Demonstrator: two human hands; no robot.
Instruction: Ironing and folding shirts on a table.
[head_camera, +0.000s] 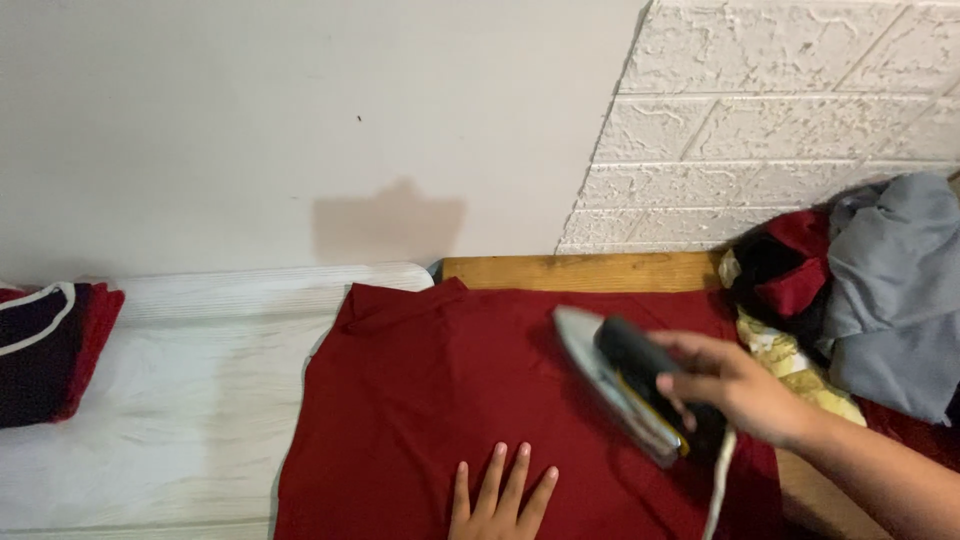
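Looking down at the work surface, we see a dark red garment (440, 400) spread flat, its upper edge just reaching a wooden board (585, 271) that runs along the foot of the wall. Our right hand (735, 385) is wrapped around the black handle of an electric iron (625, 385), fingers curled tightly about it, and the iron sits tilted on the cloth's right half with its pointed tip aimed toward the wall; a pale cord (720, 485) trails from its rear down to the lower edge. Our left hand (500, 495) lies flat and released on the garment near the bottom edge, fingers spread and pressing the fabric, gripping nothing, a little apart from the iron. To the right of the iron, a heap of clothes (870, 290) in grey, black, red and a yellow print rests against a white textured brick wall (780, 120). On the left, a white wood-grain tabletop (170, 400) carries a folded dark and red garment (45, 345) at the far edge.
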